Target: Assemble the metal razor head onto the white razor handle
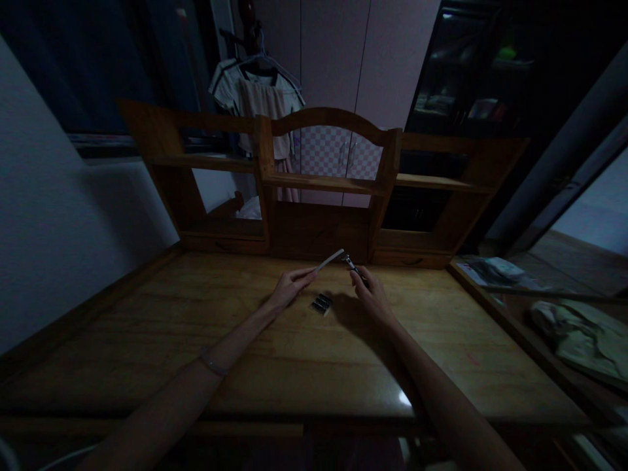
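Observation:
My left hand (293, 286) pinches one end of a thin, pale, flat stick (330, 260), which slants up to the right. In my right hand (369, 288) is a small silver-and-black tool (350, 262) that looks like a nail clipper, its metal head pointing up and left. The head is very near the stick's far end; I cannot tell whether they touch. Below and between my hands, a small dark object with light stripes (322, 303) lies on the wooden desk (196, 353). Its kind is too dim to make out.
A wooden shelf unit (328, 184) with small drawers stands along the desk's back edge. Behind it, clothes (267, 98) hang on a rack by a pale wardrobe (333, 59). At the right, a light-coloured bag or cloth (583, 337) lies beyond the desk's raised edge.

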`<action>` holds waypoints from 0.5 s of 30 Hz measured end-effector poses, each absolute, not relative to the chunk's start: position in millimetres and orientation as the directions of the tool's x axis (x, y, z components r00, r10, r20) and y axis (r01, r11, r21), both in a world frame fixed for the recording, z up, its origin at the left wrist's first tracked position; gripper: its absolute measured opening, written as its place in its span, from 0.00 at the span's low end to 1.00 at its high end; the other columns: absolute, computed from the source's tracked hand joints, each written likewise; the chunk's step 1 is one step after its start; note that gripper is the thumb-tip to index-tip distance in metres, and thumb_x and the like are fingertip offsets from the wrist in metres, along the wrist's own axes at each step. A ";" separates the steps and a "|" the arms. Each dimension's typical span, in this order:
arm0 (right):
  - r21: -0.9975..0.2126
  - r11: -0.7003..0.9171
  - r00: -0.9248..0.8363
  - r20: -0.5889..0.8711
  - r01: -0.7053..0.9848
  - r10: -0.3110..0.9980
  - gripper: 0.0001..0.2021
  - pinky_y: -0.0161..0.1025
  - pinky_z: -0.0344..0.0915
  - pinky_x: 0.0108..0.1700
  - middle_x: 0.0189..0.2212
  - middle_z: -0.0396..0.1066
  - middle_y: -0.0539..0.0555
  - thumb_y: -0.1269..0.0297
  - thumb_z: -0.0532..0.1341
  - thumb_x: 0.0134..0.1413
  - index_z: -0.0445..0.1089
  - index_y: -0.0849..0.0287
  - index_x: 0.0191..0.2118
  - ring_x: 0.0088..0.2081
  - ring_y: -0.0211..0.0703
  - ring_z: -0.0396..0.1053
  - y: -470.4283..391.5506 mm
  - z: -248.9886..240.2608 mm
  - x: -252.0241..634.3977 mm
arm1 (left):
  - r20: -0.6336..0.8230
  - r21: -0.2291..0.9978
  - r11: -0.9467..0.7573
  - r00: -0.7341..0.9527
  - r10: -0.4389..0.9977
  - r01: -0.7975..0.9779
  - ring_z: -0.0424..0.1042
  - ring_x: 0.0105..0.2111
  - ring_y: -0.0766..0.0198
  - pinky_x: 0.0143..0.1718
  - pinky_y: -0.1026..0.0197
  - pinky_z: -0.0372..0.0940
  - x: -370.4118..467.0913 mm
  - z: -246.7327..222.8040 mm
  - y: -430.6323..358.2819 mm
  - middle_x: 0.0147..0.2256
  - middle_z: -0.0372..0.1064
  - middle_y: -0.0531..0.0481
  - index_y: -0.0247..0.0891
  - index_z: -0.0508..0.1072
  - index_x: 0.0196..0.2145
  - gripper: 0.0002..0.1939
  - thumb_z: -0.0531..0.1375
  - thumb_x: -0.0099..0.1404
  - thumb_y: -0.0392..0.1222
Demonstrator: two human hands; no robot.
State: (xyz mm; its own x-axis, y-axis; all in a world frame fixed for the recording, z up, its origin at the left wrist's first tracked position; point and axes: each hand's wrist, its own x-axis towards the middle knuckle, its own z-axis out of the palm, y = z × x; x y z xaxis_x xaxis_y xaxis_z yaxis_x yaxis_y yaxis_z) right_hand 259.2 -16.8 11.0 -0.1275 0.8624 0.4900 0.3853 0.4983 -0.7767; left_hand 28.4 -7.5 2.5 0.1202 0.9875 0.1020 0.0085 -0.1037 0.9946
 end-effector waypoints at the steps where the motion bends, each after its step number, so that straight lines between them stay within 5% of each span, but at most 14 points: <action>1: -0.775 0.501 -0.127 0.493 0.386 0.861 0.16 0.33 0.57 0.29 0.27 0.62 0.49 0.51 0.50 0.61 0.67 0.56 0.40 0.28 0.39 0.61 -17.3 11.2 259.2 | 0.102 0.995 -0.104 0.122 0.987 0.008 0.48 0.15 0.76 0.16 0.67 0.38 29.3 3.5 -8.3 0.17 0.58 0.57 0.33 0.74 0.48 0.29 0.64 0.53 0.54; 15: -0.796 0.489 -0.148 0.469 0.356 0.871 0.17 0.33 0.56 0.27 0.28 0.64 0.50 0.49 0.52 0.59 0.68 0.57 0.42 0.27 0.38 0.61 -20.9 15.7 259.3 | 0.061 0.998 -0.060 0.100 0.993 -0.014 0.46 0.14 0.76 0.17 0.67 0.36 30.4 8.0 -12.9 0.17 0.57 0.57 0.33 0.73 0.50 0.31 0.64 0.53 0.55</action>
State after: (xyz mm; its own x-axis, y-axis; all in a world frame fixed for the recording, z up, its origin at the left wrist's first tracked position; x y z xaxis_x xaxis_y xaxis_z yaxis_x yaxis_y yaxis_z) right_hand 259.3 -20.9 15.7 -0.1482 0.8709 0.4686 0.3559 0.4890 -0.7963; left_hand 30.4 -12.9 8.0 0.1002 0.9931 0.0612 -0.0141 -0.0601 0.9981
